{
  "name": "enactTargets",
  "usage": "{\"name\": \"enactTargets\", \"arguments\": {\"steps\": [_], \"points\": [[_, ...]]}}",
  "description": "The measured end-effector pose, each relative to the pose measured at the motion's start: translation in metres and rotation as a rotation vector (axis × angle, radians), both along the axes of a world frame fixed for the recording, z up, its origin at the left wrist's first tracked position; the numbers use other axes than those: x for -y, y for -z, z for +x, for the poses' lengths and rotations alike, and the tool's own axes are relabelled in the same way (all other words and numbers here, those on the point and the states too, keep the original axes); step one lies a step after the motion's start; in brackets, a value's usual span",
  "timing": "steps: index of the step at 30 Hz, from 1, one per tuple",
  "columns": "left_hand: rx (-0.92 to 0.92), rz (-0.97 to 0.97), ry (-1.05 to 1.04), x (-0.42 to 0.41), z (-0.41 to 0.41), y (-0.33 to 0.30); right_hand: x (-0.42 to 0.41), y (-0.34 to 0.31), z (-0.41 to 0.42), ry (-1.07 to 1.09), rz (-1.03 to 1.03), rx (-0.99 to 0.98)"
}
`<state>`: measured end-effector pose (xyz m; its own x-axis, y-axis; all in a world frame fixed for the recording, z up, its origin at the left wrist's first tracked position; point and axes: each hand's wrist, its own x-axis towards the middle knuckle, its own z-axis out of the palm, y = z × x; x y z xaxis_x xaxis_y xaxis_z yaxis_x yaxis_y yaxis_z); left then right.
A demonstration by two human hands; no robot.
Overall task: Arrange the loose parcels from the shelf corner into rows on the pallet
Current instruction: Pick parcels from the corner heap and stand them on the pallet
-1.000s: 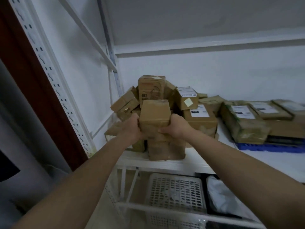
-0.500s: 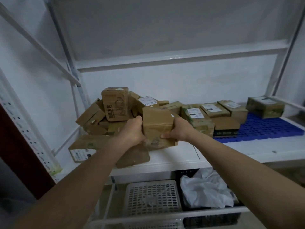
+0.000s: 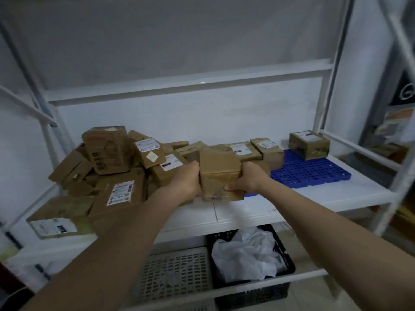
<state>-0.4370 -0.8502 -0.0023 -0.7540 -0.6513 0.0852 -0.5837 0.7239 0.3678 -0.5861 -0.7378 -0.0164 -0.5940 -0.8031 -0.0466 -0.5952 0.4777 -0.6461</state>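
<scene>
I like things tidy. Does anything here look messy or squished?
Yes. The brown cardboard parcels in the left shelf corner lie heaped, tilted every way. The crumpled brown parcel gripped by both hands looks dented. Parcels on the blue plastic pallet sit straighter.

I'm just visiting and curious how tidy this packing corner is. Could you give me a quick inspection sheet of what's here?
Surface: white shelf, bare strip at front.
Job's things: brown parcel held above the shelf; loose pile of parcels in the left corner; blue pallet at right carrying a few parcels.
Clutter: below, white basket and black crate with a white bag.
Hands: left hand and right hand grip the parcel's sides.
Cables: nothing seen.
Surroundings: white wall, metal rack posts.
</scene>
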Motion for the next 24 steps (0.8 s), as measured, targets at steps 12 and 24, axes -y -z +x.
{"name": "enactTargets", "arguments": {"steps": [12, 24], "points": [[-0.027, 0.121, 0.203, -0.101, -0.157, 0.039, -0.123, 0.024, -0.142, 0.174, 0.059, -0.011], [-0.115, 0.186, 0.202, -0.124, -0.269, 0.054, -0.15, 0.048, -0.239, 0.318, 0.028, -0.047]]}}
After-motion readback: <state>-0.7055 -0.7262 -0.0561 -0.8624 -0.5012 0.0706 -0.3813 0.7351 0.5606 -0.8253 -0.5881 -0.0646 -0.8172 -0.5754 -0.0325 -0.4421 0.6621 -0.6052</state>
